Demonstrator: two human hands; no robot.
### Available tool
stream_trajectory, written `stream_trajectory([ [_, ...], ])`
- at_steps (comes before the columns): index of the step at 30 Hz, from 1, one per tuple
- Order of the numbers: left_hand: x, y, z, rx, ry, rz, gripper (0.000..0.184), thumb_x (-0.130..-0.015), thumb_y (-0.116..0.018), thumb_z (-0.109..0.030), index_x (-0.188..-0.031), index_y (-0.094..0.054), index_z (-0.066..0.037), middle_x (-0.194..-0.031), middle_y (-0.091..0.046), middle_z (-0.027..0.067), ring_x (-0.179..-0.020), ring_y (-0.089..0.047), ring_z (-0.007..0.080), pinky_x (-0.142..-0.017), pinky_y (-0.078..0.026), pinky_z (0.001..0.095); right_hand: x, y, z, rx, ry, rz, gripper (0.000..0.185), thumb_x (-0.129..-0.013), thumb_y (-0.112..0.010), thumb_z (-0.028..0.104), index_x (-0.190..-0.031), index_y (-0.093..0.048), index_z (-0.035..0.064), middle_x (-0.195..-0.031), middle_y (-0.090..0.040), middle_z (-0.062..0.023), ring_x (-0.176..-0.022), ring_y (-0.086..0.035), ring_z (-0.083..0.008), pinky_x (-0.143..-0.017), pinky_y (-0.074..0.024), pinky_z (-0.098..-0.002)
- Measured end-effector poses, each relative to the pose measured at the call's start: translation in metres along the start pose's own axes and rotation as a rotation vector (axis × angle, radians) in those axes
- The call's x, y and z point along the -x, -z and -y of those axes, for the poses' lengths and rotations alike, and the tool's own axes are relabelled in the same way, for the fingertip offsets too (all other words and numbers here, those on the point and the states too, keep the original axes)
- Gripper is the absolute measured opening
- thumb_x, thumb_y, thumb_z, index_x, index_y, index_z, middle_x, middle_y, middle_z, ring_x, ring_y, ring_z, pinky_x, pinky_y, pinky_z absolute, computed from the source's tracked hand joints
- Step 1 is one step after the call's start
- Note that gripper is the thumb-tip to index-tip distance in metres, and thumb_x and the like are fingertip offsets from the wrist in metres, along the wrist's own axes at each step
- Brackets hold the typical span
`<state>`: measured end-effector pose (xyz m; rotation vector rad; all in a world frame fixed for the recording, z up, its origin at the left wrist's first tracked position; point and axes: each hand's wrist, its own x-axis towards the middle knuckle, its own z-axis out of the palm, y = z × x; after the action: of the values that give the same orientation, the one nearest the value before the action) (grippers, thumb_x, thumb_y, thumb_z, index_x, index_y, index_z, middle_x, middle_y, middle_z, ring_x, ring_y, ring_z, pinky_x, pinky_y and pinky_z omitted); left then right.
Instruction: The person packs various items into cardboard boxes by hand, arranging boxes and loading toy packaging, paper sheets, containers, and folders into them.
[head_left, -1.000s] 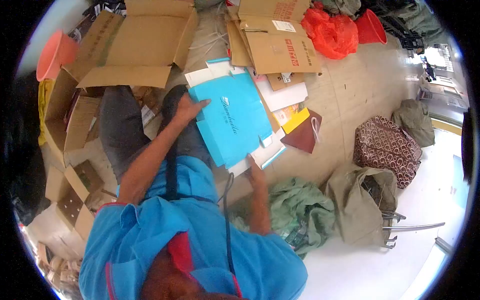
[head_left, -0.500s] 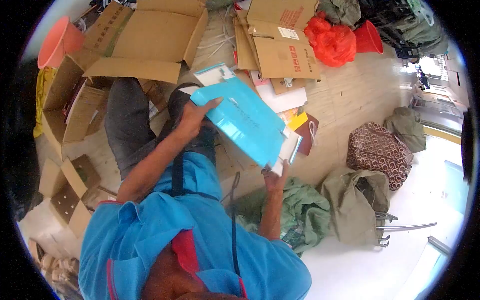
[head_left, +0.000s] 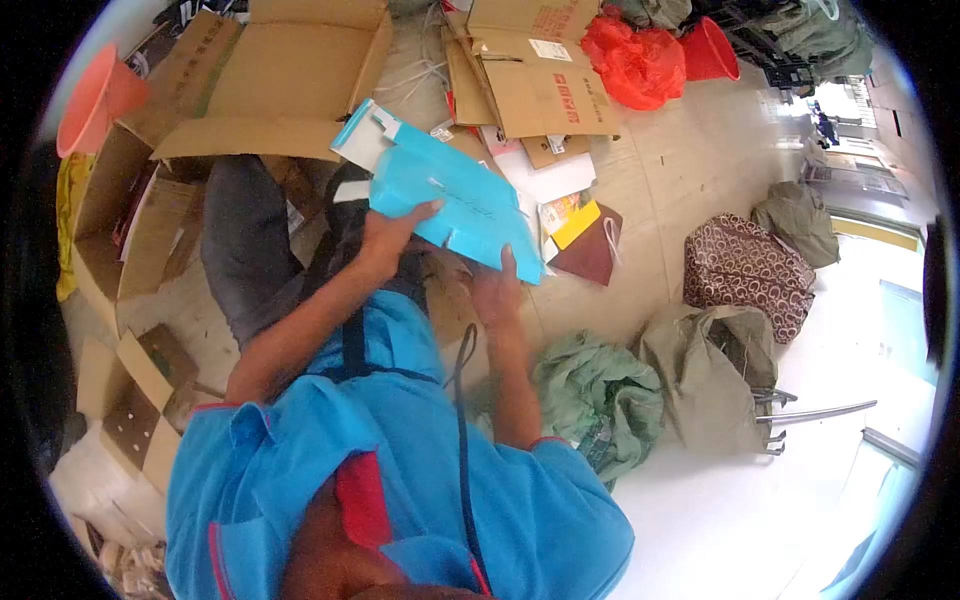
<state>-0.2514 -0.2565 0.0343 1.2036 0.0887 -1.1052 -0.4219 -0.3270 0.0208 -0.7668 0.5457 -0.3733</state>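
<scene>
A blue flattened carton (head_left: 450, 195) with white inner flaps is held above my lap, tilted. My left hand (head_left: 388, 238) grips its lower left edge, thumb on the blue face. At its lower right edge is my right hand (head_left: 498, 292), thumb up against the carton and fingers partly hidden beneath it. Just beyond the carton, a white sheet (head_left: 560, 178), a yellow and orange packet (head_left: 572, 224) and a maroon bag (head_left: 592, 250) with a white cord lie on the floor.
An open cardboard box (head_left: 290, 75) stands at upper left, near a pink bucket (head_left: 98, 100). Flattened brown cardboard (head_left: 550, 90), a red plastic bag (head_left: 635, 62) and a red bucket (head_left: 710, 50) are ahead. Green sacking (head_left: 600, 400) and a patterned bag (head_left: 745, 275) lie to the right.
The blue carton has been tilted and turned, with its printed face now foreshortened. My right hand first moved outward with it, then came back in and up. Both hands still hold it.
</scene>
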Motion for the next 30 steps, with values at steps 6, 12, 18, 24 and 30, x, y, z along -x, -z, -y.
stream_trajectory([
  [6, 0.012, 0.019, 0.020, -0.059, 0.127, 0.032, 0.064, -0.073, -0.076, -0.019, -0.125, -0.042, -0.006, -0.113, -0.055, 0.0116, -0.099, -0.058, 0.0264, -0.065, -0.057, 0.0380, -0.007, 0.003, -0.022, -0.247, -0.013, -0.533, 0.051, -0.087, -0.053, 0.023, -0.131, -0.035, 0.0033, -0.121, -0.049, -0.0143, -0.104, -0.054, -0.0310, -0.084, -0.0484, -0.0456],
  [12, 0.007, 0.022, 0.021, -0.174, 0.160, 0.018, 0.053, -0.074, -0.073, -0.017, -0.118, -0.048, -0.001, -0.106, -0.059, 0.0140, -0.097, -0.060, 0.0255, -0.066, -0.057, 0.0396, -0.010, 0.018, -0.030, -0.154, -0.246, -0.508, 0.047, -0.086, -0.055, 0.022, -0.126, -0.041, 0.0031, -0.112, -0.055, -0.0123, -0.095, -0.058, -0.0281, -0.070, -0.0512, -0.0397],
  [18, 0.003, 0.030, 0.033, -0.284, -0.003, -0.083, 0.041, -0.080, -0.062, -0.008, -0.116, -0.047, 0.005, -0.102, -0.057, 0.0179, -0.082, -0.064, 0.0287, -0.052, -0.060, 0.0374, -0.012, -0.001, -0.032, -0.180, -0.260, -0.615, 0.044, -0.082, -0.061, 0.024, -0.121, -0.045, 0.0107, -0.108, -0.058, -0.0107, -0.090, -0.063, -0.0255, -0.055, -0.0504, -0.0295],
  [24, -0.003, 0.043, 0.032, -0.118, 0.070, -0.080, 0.040, -0.078, -0.060, -0.008, -0.114, -0.047, 0.006, -0.104, -0.056, 0.0189, -0.081, -0.063, 0.0299, -0.051, -0.060, 0.0379, 0.010, -0.008, -0.017, -0.256, -0.254, -0.327, 0.048, -0.084, -0.063, 0.025, -0.123, -0.043, 0.0043, -0.103, -0.061, -0.0139, -0.086, -0.064, -0.0255, -0.059, -0.0563, -0.0328],
  [30, 0.004, 0.045, 0.037, -0.186, 0.116, -0.110, 0.041, -0.080, -0.064, -0.015, -0.111, -0.048, 0.007, -0.089, -0.061, 0.0188, -0.061, -0.064, 0.0269, -0.047, -0.058, 0.0355, 0.015, 0.005, -0.032, -0.145, -0.206, -0.467, 0.041, -0.086, -0.060, 0.021, -0.119, -0.044, 0.0025, -0.097, -0.063, -0.0141, -0.069, -0.065, -0.0236, -0.047, -0.0542, -0.0275],
])
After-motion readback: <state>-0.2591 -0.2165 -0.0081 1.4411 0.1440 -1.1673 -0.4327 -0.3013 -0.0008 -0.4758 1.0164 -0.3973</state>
